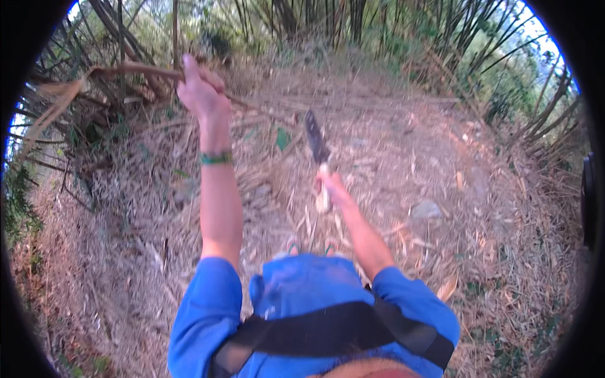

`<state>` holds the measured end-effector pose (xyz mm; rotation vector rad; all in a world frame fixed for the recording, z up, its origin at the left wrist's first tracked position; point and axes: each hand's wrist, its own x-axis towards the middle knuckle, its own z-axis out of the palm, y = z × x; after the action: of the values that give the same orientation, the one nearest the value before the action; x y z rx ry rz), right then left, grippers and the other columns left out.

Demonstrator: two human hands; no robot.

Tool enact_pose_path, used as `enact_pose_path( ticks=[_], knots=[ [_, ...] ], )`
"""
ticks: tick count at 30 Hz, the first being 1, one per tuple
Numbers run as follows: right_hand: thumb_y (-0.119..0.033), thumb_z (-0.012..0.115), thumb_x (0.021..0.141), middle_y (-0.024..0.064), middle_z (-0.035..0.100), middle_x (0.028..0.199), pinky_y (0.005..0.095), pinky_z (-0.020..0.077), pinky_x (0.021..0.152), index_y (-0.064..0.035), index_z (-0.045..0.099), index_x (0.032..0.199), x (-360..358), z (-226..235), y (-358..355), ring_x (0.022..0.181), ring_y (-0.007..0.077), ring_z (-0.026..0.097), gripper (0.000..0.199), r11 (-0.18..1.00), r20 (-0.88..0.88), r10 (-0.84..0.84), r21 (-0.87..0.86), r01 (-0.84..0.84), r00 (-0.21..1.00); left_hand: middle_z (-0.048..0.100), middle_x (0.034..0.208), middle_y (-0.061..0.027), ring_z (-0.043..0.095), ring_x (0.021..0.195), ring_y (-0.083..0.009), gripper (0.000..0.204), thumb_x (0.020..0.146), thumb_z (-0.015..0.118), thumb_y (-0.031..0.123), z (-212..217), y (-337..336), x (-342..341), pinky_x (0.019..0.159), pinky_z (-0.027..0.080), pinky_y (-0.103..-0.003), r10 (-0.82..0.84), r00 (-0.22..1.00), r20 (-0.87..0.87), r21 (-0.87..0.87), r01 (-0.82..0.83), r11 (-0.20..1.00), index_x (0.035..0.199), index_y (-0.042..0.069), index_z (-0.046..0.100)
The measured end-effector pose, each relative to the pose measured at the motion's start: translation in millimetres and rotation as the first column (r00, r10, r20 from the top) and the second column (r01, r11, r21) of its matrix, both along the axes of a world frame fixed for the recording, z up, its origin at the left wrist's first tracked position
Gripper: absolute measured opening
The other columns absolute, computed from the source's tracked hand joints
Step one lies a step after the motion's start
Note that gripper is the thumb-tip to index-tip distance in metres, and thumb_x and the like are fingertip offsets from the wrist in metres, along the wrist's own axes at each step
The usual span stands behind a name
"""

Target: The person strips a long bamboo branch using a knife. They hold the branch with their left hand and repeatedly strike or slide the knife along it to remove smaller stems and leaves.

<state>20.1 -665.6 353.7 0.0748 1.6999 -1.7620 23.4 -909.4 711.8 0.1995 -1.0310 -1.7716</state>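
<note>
My left hand (205, 94) is raised at the upper left, its fingers closed around a brown dry stick (142, 67). A pale strip, like a dry leaf or husk, hangs from the stick's left end. A thinner part runs on from my fist down to the right. Lower and near the middle, my right hand (333, 186) grips a machete (316, 135) by its pale handle. The dark blade points up and away, a little to the left. Blade and stick are apart.
Dry leaves and broken stalks cover the ground (391, 157). A flat grey stone (426, 209) lies to the right of my right forearm. Clumps of bamboo-like stems (353, 25) stand at the far side, left and right. My feet show below my right hand.
</note>
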Motion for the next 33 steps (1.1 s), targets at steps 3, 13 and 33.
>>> enact_pose_path(
  ticks=[3,13,33],
  knots=[
    [-0.011,0.064,0.077,0.0049,0.056,0.059,0.0309,0.0460,0.046,-0.0010,0.060,0.074,-14.4,29.1,2.4,0.047,0.0146,0.054,0.011,0.998,-0.003,-0.004,-0.070,0.003,1.000,0.031,0.048,0.0054,0.031,0.042,-0.0067,0.045,0.100,0.048,0.043,15.2,-13.8,12.4,0.038,0.026,-0.023,0.130,0.973,-0.190,-0.159,-0.161,0.974,0.069,0.014,0.033],
    [-0.007,0.063,0.078,0.0045,0.058,0.060,0.0280,0.0427,0.046,-0.0009,0.061,0.076,-4.1,78.2,10.8,0.048,0.0123,0.053,0.007,0.972,-0.143,-0.175,-0.185,0.148,0.974,0.029,0.052,0.0053,0.027,0.046,-0.0057,0.051,0.101,0.026,0.055,89.6,-17.1,76.2,0.040,0.024,-0.021,0.543,0.786,-0.295,0.125,-0.532,0.838,0.084,0.011,0.044],
    [-0.012,0.071,0.082,0.0182,0.069,0.104,0.0332,0.0541,0.079,0.0022,0.059,0.104,-50.8,163.6,-88.2,0.091,0.0198,0.066,0.029,0.783,-0.327,0.169,-0.528,-0.328,0.930,0.035,0.056,0.0037,0.024,0.046,-0.0090,0.065,0.099,0.023,0.063,43.4,-66.1,108.1,0.044,0.020,-0.025,-0.358,0.886,-0.297,-0.236,0.295,0.926,0.083,0.010,0.057]
  ],
)
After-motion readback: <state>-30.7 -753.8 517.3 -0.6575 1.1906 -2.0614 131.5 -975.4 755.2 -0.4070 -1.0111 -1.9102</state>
